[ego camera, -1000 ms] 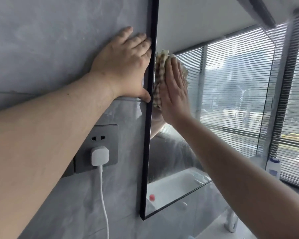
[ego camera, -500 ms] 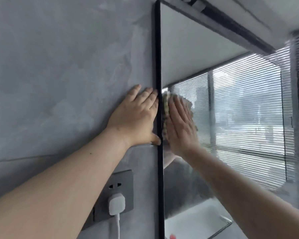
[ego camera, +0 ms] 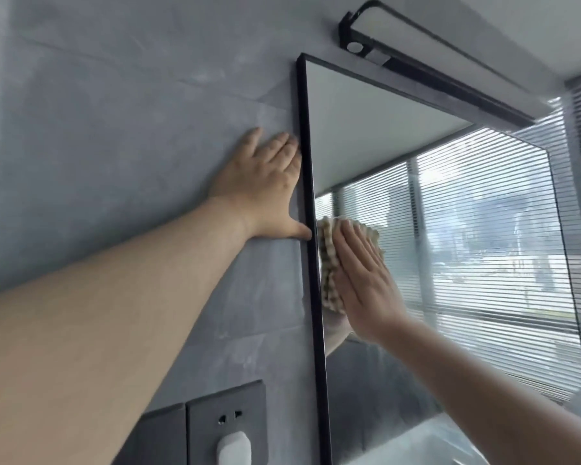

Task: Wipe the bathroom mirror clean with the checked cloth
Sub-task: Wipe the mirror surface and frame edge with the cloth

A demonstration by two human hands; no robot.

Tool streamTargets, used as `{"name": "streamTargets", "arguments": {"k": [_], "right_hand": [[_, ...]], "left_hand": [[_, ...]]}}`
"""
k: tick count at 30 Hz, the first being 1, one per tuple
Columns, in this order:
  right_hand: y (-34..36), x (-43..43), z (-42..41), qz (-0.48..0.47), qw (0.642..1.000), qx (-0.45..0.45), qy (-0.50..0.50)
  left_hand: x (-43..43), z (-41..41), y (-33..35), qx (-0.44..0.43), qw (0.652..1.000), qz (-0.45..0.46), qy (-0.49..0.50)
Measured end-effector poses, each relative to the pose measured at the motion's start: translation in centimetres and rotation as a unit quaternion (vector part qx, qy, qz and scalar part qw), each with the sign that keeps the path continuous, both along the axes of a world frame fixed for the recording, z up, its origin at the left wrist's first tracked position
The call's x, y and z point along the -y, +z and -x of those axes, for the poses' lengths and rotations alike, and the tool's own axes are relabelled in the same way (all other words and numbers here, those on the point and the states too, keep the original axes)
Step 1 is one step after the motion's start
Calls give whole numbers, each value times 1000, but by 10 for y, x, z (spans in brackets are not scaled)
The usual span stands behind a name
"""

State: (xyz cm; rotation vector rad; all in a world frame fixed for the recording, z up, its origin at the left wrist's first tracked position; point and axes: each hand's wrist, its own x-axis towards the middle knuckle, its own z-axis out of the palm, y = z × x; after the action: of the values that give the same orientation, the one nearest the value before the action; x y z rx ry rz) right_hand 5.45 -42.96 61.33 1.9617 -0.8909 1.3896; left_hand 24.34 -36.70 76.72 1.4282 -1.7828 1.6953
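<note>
Head view: left hand [ego camera: 262,182] flat, fingers straight, braced on the grey wall [ego camera: 114,129] beside the black frame [ego camera: 317,330]; right hand [ego camera: 363,280] flat, pressing the checked cloth [ego camera: 327,260] onto the mirror [ego camera: 450,229] at its left edge; best worked with even pressure in overlapping passes toward the far right glass.

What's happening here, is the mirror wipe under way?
Yes, mid-wipe. The person's right hand presses the beige checked cloth flat against the glass of the black-framed rectangular mirror, close to its left edge. The left hand rests flat, fingers straight, on the grey tiled wall beside the frame, thumb touching it. A white plug sits in the grey wall socket below.
</note>
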Motion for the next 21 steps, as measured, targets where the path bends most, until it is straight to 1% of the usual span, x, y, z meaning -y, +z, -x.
{"name": "streamTargets", "arguments": {"k": [3,8,10,13,18,21], "right_hand": [[40,11,0,18,1000,20,17],[161,11,-11,31,996,87,12],[195,8,-14,26,995,98,18],[210,17,-4,41,994,91,35],[204,42,55,3,977,207,39],[204,47,66,-12,975,220,30]], "left_hand": [[4,-1,-1,0,1000,5,-22],[10,-2,0,11,1000,22,-14],[12,-2,-1,14,1000,25,-12],[12,-3,0,17,999,27,-12],[12,-1,0,14,999,32,-14],[12,0,0,13,999,32,-16]]}}
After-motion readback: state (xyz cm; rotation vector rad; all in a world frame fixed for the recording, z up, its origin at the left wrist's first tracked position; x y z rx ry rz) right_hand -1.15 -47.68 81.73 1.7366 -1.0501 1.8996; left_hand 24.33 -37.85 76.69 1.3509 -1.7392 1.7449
